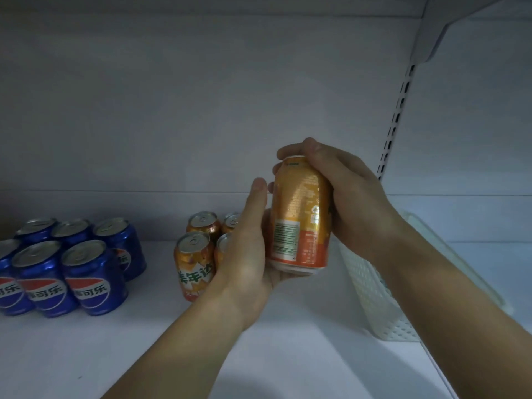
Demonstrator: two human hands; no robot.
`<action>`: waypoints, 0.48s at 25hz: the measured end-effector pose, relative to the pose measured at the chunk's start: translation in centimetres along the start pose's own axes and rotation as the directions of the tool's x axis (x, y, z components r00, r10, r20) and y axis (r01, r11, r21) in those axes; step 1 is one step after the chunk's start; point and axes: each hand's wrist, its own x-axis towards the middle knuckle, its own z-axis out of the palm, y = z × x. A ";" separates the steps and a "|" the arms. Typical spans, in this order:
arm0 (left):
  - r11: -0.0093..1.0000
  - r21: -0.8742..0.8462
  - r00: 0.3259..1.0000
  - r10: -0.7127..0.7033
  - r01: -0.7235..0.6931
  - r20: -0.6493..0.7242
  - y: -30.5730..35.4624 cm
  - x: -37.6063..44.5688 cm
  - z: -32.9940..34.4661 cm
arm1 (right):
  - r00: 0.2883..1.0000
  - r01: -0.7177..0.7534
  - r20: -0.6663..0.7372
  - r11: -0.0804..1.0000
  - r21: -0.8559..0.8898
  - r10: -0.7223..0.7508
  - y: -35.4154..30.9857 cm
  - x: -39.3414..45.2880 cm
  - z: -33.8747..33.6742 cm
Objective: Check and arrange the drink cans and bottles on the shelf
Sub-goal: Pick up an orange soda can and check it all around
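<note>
Above the white shelf [288, 341], both hands hold an orange Mirinda can [299, 217] upright: left hand [247, 254] cupped under its base, right hand [345, 194] wrapped round its top. Behind stand more orange cans [194, 263]; blue Pepsi cans [92, 277] cluster far left, a white perforated basket [374, 289] right.

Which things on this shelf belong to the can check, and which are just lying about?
Part of the job:
- orange can, held off the shelf in both hands, left hand under it, right hand on top
- orange cans standing on the shelf
- blue Pepsi cans grouped at left

Lying about:
- white perforated basket at right
- shelf bracket above
</note>
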 end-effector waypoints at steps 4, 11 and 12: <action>0.995 0.062 0.991 0.088 -0.082 -0.099 -1.0 0.7 0.4 | 0.999 0.045 -0.021 0.999 -0.014 -0.045 1.8 0.9 -0.3; 0.992 0.051 0.991 0.115 -0.112 -0.071 -1.6 1.0 0.3 | 0.998 0.056 0.001 0.998 0.023 -0.056 2.3 1.6 0.1; 0.989 0.079 0.989 0.129 -0.123 -0.072 -1.7 1.1 0.1 | 0.998 0.062 -0.025 0.998 -0.008 -0.062 2.2 1.4 0.2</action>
